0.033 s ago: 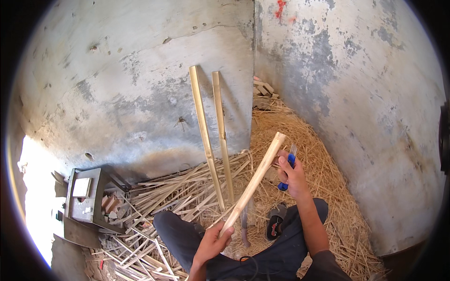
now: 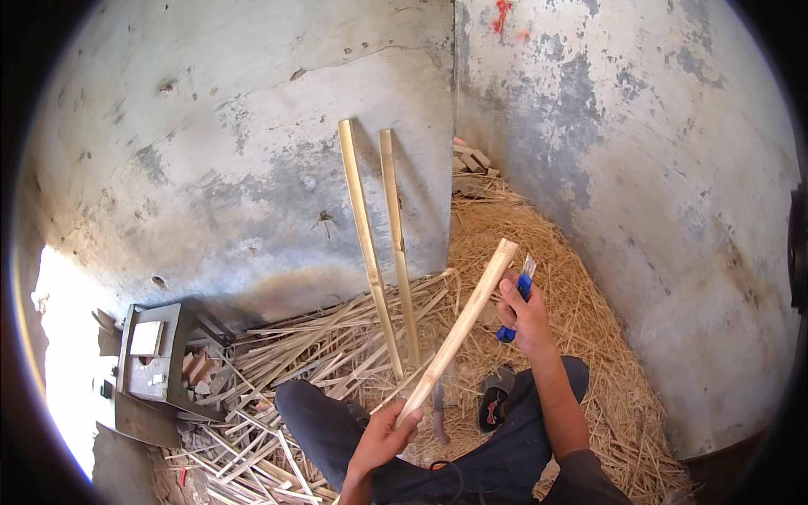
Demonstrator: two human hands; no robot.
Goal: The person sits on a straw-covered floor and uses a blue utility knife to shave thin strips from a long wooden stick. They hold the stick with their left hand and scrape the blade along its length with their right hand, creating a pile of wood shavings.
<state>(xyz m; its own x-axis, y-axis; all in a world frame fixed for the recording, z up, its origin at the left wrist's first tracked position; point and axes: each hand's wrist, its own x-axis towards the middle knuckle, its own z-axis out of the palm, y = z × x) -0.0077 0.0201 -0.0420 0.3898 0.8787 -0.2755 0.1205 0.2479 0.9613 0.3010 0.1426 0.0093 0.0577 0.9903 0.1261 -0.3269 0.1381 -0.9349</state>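
Near its lower end, my left hand (image 2: 385, 437) grips a pale split bamboo piece (image 2: 459, 331), which slants up and to the right in front of my legs. A blue utility knife (image 2: 523, 286) is closed in my right hand (image 2: 527, 318), its blade end pointing upward. That hand is beside the upper part of the bamboo; whether its fingers touch the bamboo I cannot tell. Two long bamboo strips, a left one (image 2: 364, 220) and a right one (image 2: 394, 202), lean upright against the wall ahead.
Thin bamboo strips (image 2: 337, 341) lie heaped at the left, and straw-like shavings (image 2: 589, 353) cover the floor at the right. A dark metal box-like stand (image 2: 172, 349) is by the left wall. Peeling walls (image 2: 252, 126) meet ahead, with brick-like blocks (image 2: 473, 158) in the corner.
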